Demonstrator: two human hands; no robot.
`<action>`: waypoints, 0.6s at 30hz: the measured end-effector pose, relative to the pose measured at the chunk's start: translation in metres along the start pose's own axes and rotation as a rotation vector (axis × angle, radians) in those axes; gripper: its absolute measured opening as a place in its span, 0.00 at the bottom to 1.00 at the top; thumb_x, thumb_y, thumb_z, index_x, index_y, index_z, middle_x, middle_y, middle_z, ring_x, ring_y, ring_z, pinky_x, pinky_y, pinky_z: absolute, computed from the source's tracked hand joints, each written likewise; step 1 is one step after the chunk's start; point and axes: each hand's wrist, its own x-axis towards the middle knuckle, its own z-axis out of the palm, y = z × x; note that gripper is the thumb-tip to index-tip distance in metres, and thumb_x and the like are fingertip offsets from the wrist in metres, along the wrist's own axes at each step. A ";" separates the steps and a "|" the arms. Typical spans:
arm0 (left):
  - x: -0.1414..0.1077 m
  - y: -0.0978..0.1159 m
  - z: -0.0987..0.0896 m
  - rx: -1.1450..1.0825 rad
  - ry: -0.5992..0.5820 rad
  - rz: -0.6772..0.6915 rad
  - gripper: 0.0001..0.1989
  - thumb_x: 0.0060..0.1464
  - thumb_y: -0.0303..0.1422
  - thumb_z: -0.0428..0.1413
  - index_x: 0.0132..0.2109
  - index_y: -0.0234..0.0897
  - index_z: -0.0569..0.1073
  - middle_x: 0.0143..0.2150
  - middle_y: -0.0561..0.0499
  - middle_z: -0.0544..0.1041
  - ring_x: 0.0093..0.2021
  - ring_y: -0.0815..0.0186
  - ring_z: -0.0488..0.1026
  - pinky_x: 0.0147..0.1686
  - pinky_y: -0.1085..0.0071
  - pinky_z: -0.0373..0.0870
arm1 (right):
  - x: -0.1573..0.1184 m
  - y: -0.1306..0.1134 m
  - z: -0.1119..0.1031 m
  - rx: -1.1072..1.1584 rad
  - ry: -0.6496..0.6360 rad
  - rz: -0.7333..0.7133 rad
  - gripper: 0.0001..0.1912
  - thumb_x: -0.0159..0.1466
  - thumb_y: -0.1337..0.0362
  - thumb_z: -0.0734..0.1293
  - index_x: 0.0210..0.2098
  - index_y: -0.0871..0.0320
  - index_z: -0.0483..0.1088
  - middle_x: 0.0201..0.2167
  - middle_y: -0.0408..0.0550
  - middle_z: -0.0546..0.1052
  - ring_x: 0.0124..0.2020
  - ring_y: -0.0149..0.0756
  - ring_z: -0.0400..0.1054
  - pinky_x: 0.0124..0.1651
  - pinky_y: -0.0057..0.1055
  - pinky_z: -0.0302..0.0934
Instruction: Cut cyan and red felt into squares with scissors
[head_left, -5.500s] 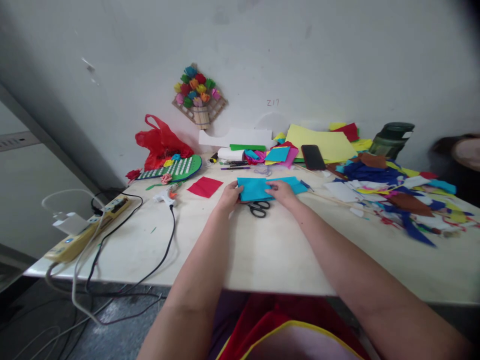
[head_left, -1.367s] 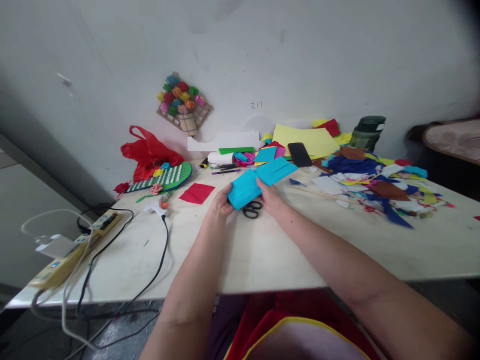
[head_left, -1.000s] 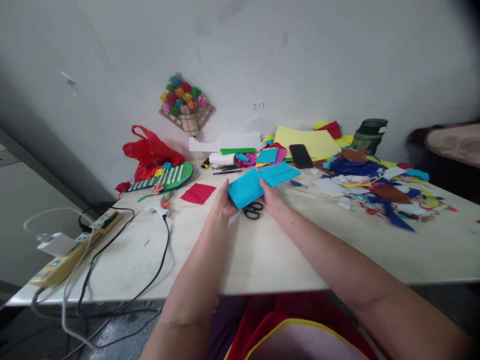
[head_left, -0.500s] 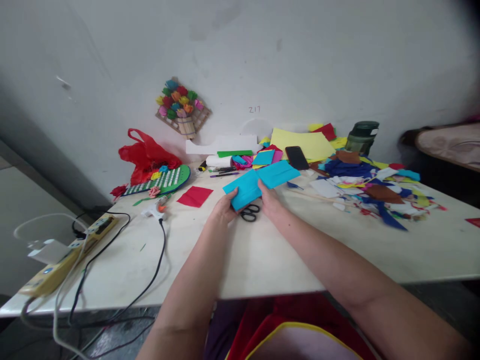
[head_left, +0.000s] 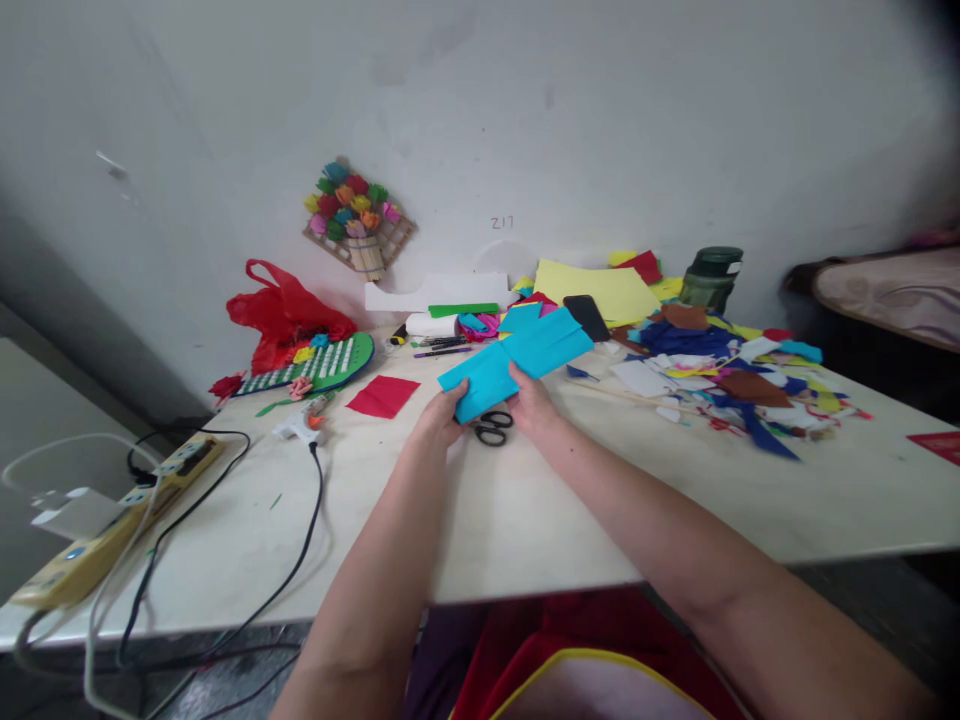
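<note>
A strip of bright blue crepe paper (head_left: 517, 362), creased across its middle, is held up over the table between both hands. My left hand (head_left: 444, 412) pinches its lower left end, thumb on top. Near the crease, my right hand (head_left: 531, 400) grips the lower edge, its thumb on the face and the other fingers hidden beneath. Just below the paper, black-handled scissors (head_left: 493, 430) lie on the table, their blades covered by it. To the left is a flat red paper square (head_left: 383, 396).
A glue gun (head_left: 301, 426) and a yellow power strip (head_left: 112, 530) with loose cords occupy the left. Colourful scraps (head_left: 750, 375) are heaped at right, by a green bottle (head_left: 710, 278). Behind the hands lie a phone (head_left: 587, 318), pens (head_left: 442, 348) and yellow sheets (head_left: 596, 288).
The blue paper has been opened out flatter; its two halves, angled like a V before, now form nearly one straight strip. Both hands keep their hold, and the view has shifted slightly.
</note>
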 end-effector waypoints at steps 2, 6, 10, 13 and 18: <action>-0.001 0.001 0.000 0.022 0.003 0.001 0.22 0.50 0.32 0.57 0.53 0.37 0.65 0.46 0.43 0.75 0.36 0.59 0.75 0.29 0.66 0.73 | 0.001 -0.002 0.001 0.011 0.021 -0.005 0.13 0.52 0.64 0.68 0.38 0.59 0.70 0.37 0.49 0.78 0.43 0.40 0.71 0.43 0.37 0.67; -0.002 0.001 0.001 0.034 -0.011 0.026 0.22 0.51 0.32 0.56 0.53 0.36 0.65 0.47 0.42 0.74 0.36 0.59 0.75 0.27 0.67 0.73 | 0.001 -0.004 0.002 0.044 0.067 -0.008 0.13 0.51 0.68 0.67 0.38 0.59 0.70 0.37 0.48 0.78 0.41 0.38 0.71 0.45 0.36 0.66; -0.003 0.001 0.001 0.039 -0.031 0.033 0.21 0.51 0.31 0.56 0.53 0.35 0.65 0.49 0.41 0.73 0.37 0.59 0.75 0.27 0.67 0.73 | 0.001 -0.004 0.002 0.052 0.075 -0.009 0.14 0.50 0.69 0.68 0.38 0.59 0.70 0.37 0.48 0.78 0.41 0.38 0.71 0.44 0.36 0.66; -0.002 0.000 0.001 0.033 -0.028 0.020 0.20 0.51 0.32 0.56 0.52 0.35 0.66 0.50 0.41 0.72 0.39 0.58 0.75 0.30 0.65 0.74 | 0.002 -0.003 0.001 0.025 0.079 -0.013 0.14 0.50 0.69 0.68 0.38 0.59 0.70 0.36 0.47 0.78 0.41 0.38 0.71 0.44 0.36 0.66; 0.000 -0.001 0.002 0.040 0.019 0.030 0.22 0.50 0.32 0.57 0.52 0.36 0.65 0.47 0.42 0.74 0.36 0.58 0.75 0.28 0.65 0.74 | 0.004 -0.003 0.001 -0.015 0.103 -0.016 0.12 0.50 0.69 0.68 0.36 0.58 0.70 0.35 0.46 0.78 0.40 0.37 0.71 0.42 0.36 0.67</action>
